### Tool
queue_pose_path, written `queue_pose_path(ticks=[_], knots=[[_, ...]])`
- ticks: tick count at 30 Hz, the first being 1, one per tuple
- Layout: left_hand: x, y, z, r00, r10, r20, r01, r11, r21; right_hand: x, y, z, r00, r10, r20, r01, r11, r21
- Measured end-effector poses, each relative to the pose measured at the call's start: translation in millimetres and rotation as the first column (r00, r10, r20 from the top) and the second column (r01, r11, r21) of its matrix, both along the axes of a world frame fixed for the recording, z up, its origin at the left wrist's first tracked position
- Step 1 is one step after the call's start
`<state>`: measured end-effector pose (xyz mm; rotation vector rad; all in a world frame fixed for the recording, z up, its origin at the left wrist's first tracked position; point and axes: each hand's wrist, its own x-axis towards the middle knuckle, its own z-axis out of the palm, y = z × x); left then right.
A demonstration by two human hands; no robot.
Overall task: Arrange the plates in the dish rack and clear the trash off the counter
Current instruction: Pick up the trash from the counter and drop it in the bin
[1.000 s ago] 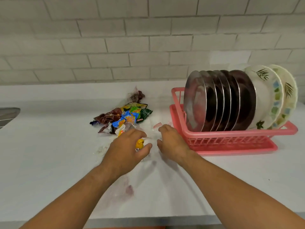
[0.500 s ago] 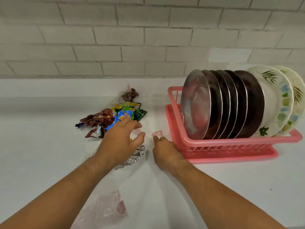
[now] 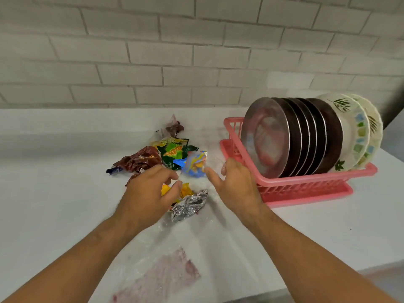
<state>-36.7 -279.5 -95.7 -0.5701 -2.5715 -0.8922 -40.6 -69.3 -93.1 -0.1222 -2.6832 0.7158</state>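
**While the plates stand racked, both hands are at the wrappers**

Though the pink dish rack holds every plate in view, the trash lies loose on the counter. The rack's long side runs left to right. The steel plates stand on edge in a row along it, faces turned left toward the trash and tilted back a little, with two patterned plates at the right end.

The wrapper pile lies left of the rack, strung from a brown wrapper to a blurred blue-and-orange wrapper just beside the right hand. The left hand is in front of the pile. Its fingers curl round the yellow end of a yellow-and-foil wrapper, whose foil end points right.

The right hand is in front of the rack's left corner, thumb spread, fingers half bent; whether they grip anything I cannot tell.

A clear plastic film lies flat by the counter's near edge, between the forearms. White counter runs wide to the left of the pile, and a strip separates the pile from the tiled wall.
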Motion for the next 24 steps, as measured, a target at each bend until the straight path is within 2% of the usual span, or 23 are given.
queue_pose_path(ticks=[2, 6, 9, 11, 14, 17, 19, 24], knots=[[8, -4, -5, 0.997, -0.066, 0.033, 0.067, 0.997, -0.037, 4, -1, 1, 0.999, -0.030, -0.019, 0.031, 0.999, 0.013], [23, -11, -14, 0.986, -0.149, 0.079, 0.158, 0.980, -0.117, 9, -2, 10, 0.980, -0.064, -0.189, 0.049, 0.995, -0.084], [30, -16, -17, 0.977, -0.169, 0.129, 0.189, 0.968, -0.163, 12, -2, 17, 0.980, -0.065, -0.190, 0.037, 0.988, -0.147], [33, -18, -17, 0.975, -0.174, 0.138, 0.196, 0.967, -0.164, 18, -4, 27, 0.981, -0.088, -0.175, 0.048, 0.974, -0.222], [36, -20, -18, 0.973, -0.188, 0.134, 0.207, 0.967, -0.147, 27, -4, 47, 0.956, -0.112, -0.271, 0.042, 0.967, -0.251], [39, -20, -18, 0.970, -0.203, 0.132, 0.222, 0.963, -0.151, 35, -2, 60, 0.933, -0.056, -0.357, -0.051, 0.958, -0.284], [42, -17, -19, 0.969, -0.210, 0.131, 0.230, 0.961, -0.156, 42, 0, 63, 0.932, -0.007, -0.362, -0.094, 0.961, -0.259], [50, 5, -19, 0.953, -0.274, 0.128, 0.294, 0.939, -0.179, 71, 15, 39, 0.938, 0.096, -0.334, -0.108, 0.994, -0.017]])
